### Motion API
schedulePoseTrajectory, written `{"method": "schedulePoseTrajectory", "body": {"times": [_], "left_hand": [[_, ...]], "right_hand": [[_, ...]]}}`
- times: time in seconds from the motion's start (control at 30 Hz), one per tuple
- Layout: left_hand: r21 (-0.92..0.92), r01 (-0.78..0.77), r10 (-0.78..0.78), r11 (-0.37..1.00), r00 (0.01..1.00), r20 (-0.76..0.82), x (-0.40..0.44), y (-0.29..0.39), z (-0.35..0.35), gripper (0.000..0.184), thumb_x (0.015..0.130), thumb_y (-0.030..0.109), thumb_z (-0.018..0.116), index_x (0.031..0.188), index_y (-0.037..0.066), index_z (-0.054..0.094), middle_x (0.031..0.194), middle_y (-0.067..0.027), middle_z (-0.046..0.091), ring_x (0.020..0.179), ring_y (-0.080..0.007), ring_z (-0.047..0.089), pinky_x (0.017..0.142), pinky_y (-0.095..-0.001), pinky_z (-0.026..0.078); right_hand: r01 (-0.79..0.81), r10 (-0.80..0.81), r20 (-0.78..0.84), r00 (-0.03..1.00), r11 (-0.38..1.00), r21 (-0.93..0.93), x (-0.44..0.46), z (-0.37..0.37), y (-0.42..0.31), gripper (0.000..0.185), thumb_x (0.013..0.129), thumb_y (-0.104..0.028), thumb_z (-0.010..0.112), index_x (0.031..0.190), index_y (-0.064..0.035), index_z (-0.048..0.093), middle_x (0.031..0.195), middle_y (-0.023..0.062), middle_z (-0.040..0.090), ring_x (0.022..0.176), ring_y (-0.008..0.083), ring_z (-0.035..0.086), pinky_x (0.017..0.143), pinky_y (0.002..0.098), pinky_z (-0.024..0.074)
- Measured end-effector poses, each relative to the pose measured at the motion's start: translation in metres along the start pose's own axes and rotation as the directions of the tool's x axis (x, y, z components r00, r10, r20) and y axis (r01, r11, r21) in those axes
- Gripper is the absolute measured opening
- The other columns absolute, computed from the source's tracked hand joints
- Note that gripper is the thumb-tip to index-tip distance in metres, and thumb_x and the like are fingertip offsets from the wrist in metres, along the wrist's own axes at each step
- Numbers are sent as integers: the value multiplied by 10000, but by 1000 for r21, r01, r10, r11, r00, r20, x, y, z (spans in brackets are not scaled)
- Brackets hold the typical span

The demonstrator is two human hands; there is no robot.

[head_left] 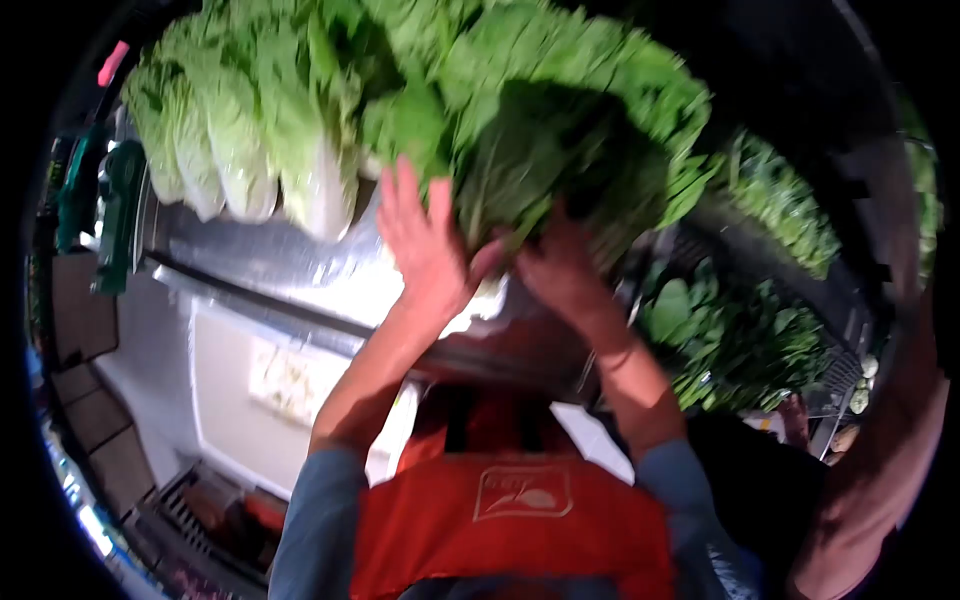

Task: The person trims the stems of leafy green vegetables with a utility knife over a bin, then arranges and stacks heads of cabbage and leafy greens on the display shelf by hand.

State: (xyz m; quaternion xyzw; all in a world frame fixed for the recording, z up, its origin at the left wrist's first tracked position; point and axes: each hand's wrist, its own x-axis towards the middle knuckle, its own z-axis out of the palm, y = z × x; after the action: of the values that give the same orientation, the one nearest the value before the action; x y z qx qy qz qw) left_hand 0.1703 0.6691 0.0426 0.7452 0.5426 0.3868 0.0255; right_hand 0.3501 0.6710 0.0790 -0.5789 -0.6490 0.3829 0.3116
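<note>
My left hand [425, 235] lies with straight, parted fingers against the front of the greens, its thumb near the stem end of a bunch of dark leafy greens [535, 145]. My right hand [565, 262] is curled at the lower stems of that same bunch, with some fingertips hidden by leaves. Behind the bunch spreads a heap of lighter green lettuce [590, 65]. To the left of my left hand, several napa cabbages [320, 185] stand in a row, their white bases toward me on the metal shelf [240, 245].
A black crate of dark greens [735, 330] sits to the right, with more leafy vegetables [785, 200] behind it. Another person's arm [880, 480] reaches in at the right edge. A metal rail [260, 305] runs along the shelf front. A slatted crate [215, 515] stands low left.
</note>
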Motion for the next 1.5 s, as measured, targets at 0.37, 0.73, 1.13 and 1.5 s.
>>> {"method": "schedulePoseTrajectory", "body": {"times": [0.37,0.73,1.13,1.5], "left_hand": [[17,30,-31,999,995,94,-20,6,-52,1210,596,361,940,1562,72,271,1608,-353,117,1471,-567,146,1144,-705,157],[63,278,-281,959,958,53,-142,27,-117,961,796,435,809,1497,-10,324,1581,-356,177,1470,-520,193,1170,-647,152],[-181,533,-554,827,826,-98,-294,41,-231,747,839,182,692,1481,-6,359,1575,-283,252,1446,-453,304,1198,-493,264],[-187,741,-763,644,605,-230,-586,-6,-488,700,991,351,620,1527,12,324,1580,-239,292,1403,-399,408,1144,-443,344]], "right_hand": [[-73,113,-103,988,939,336,-81,-10,-34,809,813,-169,827,1467,-26,373,1264,224,584,1121,347,641,939,428,523],[584,-647,-277,710,762,-282,-154,35,-63,664,830,-128,774,1384,7,434,1418,250,453,1318,416,457,1110,485,379],[682,-680,-58,731,726,89,-258,134,-114,574,849,-72,745,1352,4,478,1410,236,480,1287,362,515,1080,432,425],[229,-284,451,846,958,174,-477,229,-165,384,927,-84,675,1274,20,550,1124,152,681,982,203,692,863,323,559]]}}
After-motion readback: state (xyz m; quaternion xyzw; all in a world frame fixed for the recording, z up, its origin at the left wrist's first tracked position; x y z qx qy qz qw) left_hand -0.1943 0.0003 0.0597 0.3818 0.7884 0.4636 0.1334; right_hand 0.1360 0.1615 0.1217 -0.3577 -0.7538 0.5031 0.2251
